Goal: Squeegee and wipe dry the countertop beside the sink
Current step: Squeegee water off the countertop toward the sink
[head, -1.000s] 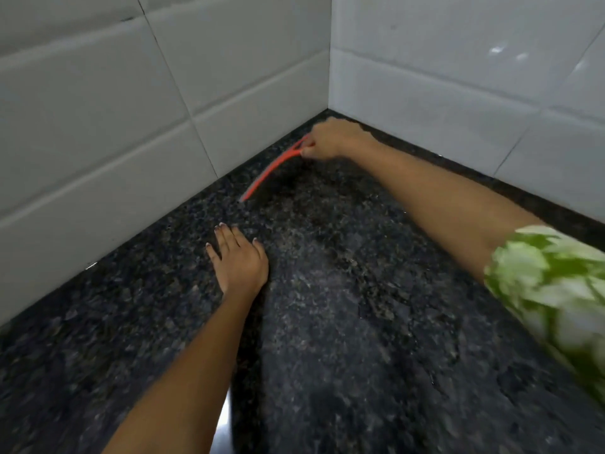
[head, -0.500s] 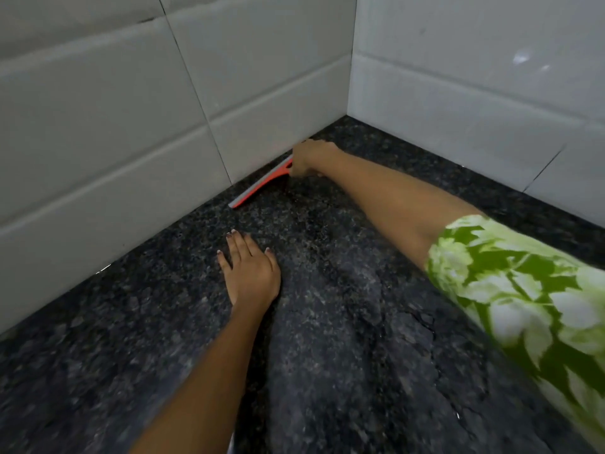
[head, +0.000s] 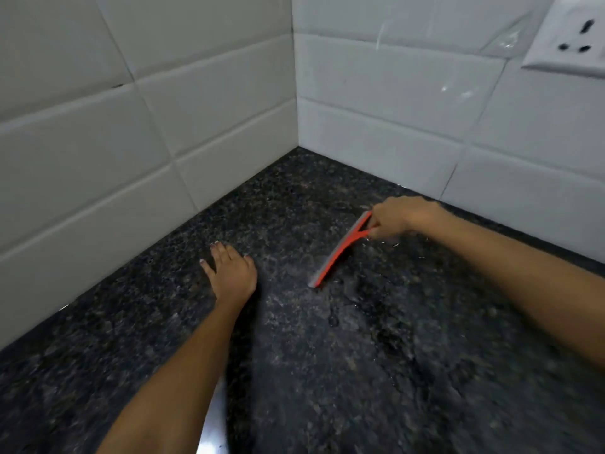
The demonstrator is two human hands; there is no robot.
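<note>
A red squeegee (head: 340, 250) with a grey rubber blade lies edge-down on the dark speckled granite countertop (head: 360, 371), right of centre. My right hand (head: 397, 217) is closed on its handle at the blade's far end, close to the right wall. The blade runs from that hand toward me and to the left. My left hand (head: 230, 271) rests flat on the counter, palm down, fingers pointing at the left wall, a little left of the blade's near tip. Faint wet streaks show on the stone around the blade.
White tiled walls (head: 147, 152) meet in a corner behind the counter. A white wall socket (head: 569, 37) sits at the upper right. A bright reflective strip (head: 212, 430) shows at the bottom, beside my left forearm.
My right hand has dragged the squeegee from along the left wall out across the counter toward the right and nearer to me. My left hand has stayed flat in place.
</note>
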